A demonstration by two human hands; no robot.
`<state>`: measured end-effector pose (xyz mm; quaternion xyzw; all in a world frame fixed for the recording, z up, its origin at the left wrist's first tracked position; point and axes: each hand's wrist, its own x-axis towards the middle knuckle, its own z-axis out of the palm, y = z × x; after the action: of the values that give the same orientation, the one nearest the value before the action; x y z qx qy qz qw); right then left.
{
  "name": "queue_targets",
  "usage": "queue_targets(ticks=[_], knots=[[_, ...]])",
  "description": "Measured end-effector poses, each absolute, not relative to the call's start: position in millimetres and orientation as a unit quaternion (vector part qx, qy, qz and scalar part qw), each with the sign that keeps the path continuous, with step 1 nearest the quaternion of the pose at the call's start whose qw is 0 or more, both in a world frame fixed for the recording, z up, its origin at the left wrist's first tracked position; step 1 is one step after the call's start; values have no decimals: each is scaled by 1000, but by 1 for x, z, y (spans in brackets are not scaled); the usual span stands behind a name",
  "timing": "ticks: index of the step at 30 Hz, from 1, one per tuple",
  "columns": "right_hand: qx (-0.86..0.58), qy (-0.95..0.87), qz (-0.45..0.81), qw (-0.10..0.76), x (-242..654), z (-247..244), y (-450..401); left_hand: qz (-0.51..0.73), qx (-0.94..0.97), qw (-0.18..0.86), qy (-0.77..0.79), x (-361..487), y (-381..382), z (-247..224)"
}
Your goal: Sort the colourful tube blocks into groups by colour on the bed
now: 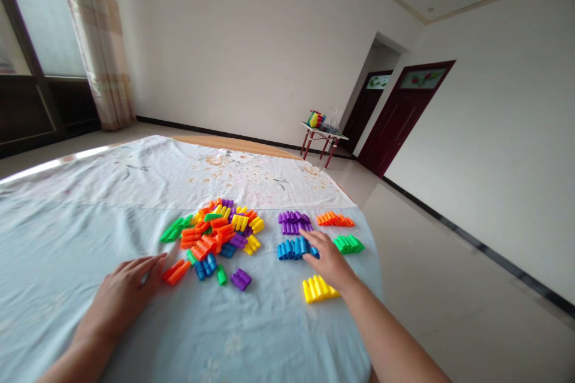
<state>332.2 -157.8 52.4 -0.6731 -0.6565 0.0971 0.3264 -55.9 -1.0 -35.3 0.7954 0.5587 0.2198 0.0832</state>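
My left hand (130, 284) lies low on the cloth with its fingers stretched out, its fingertips beside an orange pair of plastic tubes (176, 271). My right hand (331, 258) reaches over the right end of a row of blue plastic tubes (291, 249), with thumb and fingers around that end. Behind the row sit stacked purple tubes (294, 222); in front are yellow tubes (318, 289), partly hidden by my right wrist. Green tubes (349, 244) and orange tubes (335, 219) stand to the right. Between my hands spreads a mixed pile of coloured tubes (209, 236).
A pale blue and white flowered cloth (251, 335) covers the round table, whose wooden edge (233, 142) shows at the back. Across the floor, a small table (324, 130) carries a colourful bag and a clear plastic bag. Dark red doors (402, 114) stand beyond.
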Motion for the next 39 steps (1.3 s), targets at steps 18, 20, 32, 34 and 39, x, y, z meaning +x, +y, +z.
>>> queue_targets(ticks=[18,20,32,34,39], knots=[[-710,-657,98,236,385,32,-141,208,796,74,564,-55,0,-36],[-710,-659,91,231,386,32,-142,209,796,73,563,-55,-1,-34],[-709,-669,61,213,385,34,-146,198,796,78,567,-57,-1,-36],[-709,-670,56,213,384,34,-146,198,795,78,568,-57,-1,-36],[-710,-670,44,212,383,35,-148,201,796,77,566,-56,0,-36]])
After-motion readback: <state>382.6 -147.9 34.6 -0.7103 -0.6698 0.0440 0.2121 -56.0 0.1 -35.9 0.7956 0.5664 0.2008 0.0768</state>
